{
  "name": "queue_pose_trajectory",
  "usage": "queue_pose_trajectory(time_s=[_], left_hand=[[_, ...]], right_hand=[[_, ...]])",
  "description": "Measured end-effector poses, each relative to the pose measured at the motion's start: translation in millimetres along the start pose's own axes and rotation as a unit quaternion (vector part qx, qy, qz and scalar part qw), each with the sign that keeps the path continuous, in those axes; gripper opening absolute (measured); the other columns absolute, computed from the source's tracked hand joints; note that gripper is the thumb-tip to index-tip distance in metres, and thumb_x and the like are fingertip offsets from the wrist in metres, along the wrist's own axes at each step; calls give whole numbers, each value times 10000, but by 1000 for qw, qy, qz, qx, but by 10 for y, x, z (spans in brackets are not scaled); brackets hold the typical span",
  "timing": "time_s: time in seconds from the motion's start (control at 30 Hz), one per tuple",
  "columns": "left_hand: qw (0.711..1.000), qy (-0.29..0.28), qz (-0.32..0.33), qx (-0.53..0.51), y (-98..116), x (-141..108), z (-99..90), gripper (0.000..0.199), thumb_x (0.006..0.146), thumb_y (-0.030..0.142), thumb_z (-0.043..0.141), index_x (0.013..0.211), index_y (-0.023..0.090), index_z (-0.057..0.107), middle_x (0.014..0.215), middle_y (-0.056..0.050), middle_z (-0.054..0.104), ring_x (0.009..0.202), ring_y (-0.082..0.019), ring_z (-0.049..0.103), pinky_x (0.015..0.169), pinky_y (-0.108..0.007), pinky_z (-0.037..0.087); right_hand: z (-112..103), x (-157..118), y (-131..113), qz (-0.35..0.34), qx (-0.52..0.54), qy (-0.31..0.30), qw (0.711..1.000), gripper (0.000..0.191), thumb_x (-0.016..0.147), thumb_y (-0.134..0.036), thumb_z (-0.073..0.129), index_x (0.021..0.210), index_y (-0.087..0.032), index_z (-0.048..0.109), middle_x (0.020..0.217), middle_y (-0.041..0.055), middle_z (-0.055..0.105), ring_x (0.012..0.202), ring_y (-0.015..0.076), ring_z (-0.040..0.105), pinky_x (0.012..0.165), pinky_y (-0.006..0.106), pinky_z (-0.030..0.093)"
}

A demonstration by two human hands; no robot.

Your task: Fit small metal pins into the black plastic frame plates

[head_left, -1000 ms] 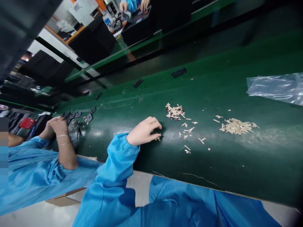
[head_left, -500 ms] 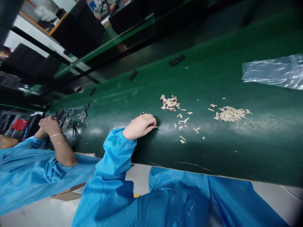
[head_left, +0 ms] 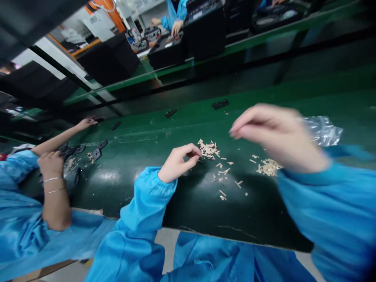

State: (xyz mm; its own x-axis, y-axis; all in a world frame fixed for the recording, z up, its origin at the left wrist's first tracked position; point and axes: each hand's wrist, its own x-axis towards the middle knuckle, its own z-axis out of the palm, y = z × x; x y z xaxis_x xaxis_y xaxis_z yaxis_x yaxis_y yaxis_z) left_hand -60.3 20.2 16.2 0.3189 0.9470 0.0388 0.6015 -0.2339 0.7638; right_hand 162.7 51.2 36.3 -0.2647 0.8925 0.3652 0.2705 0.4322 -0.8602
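My left hand [head_left: 179,161] is closed in a pinch at the left edge of a pile of small beige and dark pieces [head_left: 209,149]; what lies between its fingertips is too small to name. Raised over the right side of the table, my right hand [head_left: 272,135] is blurred, its fingers pressed together, with any content hidden. It partly covers a second beige pile [head_left: 268,167]. Loose beige strips [head_left: 225,171] lie between the two piles.
The green table [head_left: 182,207] bears black parts [head_left: 220,104] along its far side and a clear plastic bag [head_left: 324,131] at right. At left, a co-worker's hands [head_left: 51,166] are near black pieces [head_left: 96,153]. Another person [head_left: 174,17] sits beyond the table.
My right hand has come into view from the right. My left hand has moved slightly right, closer to the near pile. The co-worker's one arm now reaches toward the far side, and the view has tilted up.
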Motion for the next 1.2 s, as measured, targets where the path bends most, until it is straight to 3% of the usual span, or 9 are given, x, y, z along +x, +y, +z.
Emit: queue_pose_trajectory(time_s=[0.1, 0.27, 0.37, 0.53, 0.63, 0.73, 0.97, 1.2], left_hand=[[993, 35, -11, -115, 146, 90, -3, 64, 766, 192, 525, 786, 158, 576, 731, -4, 581, 695, -113, 541, 666, -222, 419], [983, 82, -30, -164, 177, 94, -32, 36, 737, 176, 553, 744, 150, 576, 708, 7, 569, 674, -101, 532, 650, -204, 415], [990, 61, -51, -119, -22, -14, -7, 65, 755, 178, 530, 796, 152, 574, 703, 8, 572, 653, -100, 531, 622, -203, 414], [993, 14, -62, 100, -425, -281, 101, 124, 790, 165, 494, 802, 170, 617, 747, -9, 611, 689, -118, 545, 678, -244, 433], [984, 0, -28, 178, -510, -386, 137, 150, 807, 194, 507, 836, 191, 654, 844, -35, 621, 820, -156, 554, 786, -297, 436], [981, 23, -13, 193, -457, -407, 125, 164, 823, 230, 503, 862, 194, 659, 856, -44, 605, 843, -168, 542, 788, -305, 436], [999, 38, 21, 29, -52, -225, 80, 70, 770, 185, 532, 774, 151, 593, 716, -1, 540, 622, -88, 509, 579, -199, 412], [995, 43, 21, -82, 249, 146, 163, 81, 689, 127, 519, 609, 142, 519, 606, 30, 486, 550, -72, 412, 527, -195, 333]], right_hand=[[257, 105, 18, -7, 36, -167, 985, 124, 812, -271, 559, 785, -150, 556, 691, -17, 575, 628, 100, 542, 583, 239, 447], [541, 58, 50, 16, 65, -178, 982, 84, 792, -188, 551, 765, -179, 472, 666, -40, 541, 590, 84, 502, 551, 211, 401], [595, -2, 110, 46, 45, -219, 974, 88, 784, -105, 511, 744, -183, 502, 648, -33, 584, 607, 96, 550, 586, 216, 415], [694, -75, 252, 103, 32, -287, 952, 133, 807, -87, 446, 745, -184, 511, 653, -12, 639, 610, 106, 606, 593, 211, 440], [728, -88, 272, 92, 12, -295, 951, 126, 798, -101, 477, 730, -186, 541, 701, -4, 646, 659, 122, 596, 637, 234, 427], [731, -87, 254, 72, -12, -294, 953, 100, 782, -119, 523, 730, -187, 574, 750, 1, 634, 706, 137, 567, 662, 250, 402], [593, -84, 157, 33, -29, -249, 967, 95, 792, -146, 533, 715, -184, 571, 650, -28, 578, 615, 111, 514, 588, 223, 378], [288, -27, 43, -27, -37, -153, 987, 63, 794, -151, 547, 758, -196, 523, 649, -41, 561, 597, 97, 525, 552, 201, 401]])
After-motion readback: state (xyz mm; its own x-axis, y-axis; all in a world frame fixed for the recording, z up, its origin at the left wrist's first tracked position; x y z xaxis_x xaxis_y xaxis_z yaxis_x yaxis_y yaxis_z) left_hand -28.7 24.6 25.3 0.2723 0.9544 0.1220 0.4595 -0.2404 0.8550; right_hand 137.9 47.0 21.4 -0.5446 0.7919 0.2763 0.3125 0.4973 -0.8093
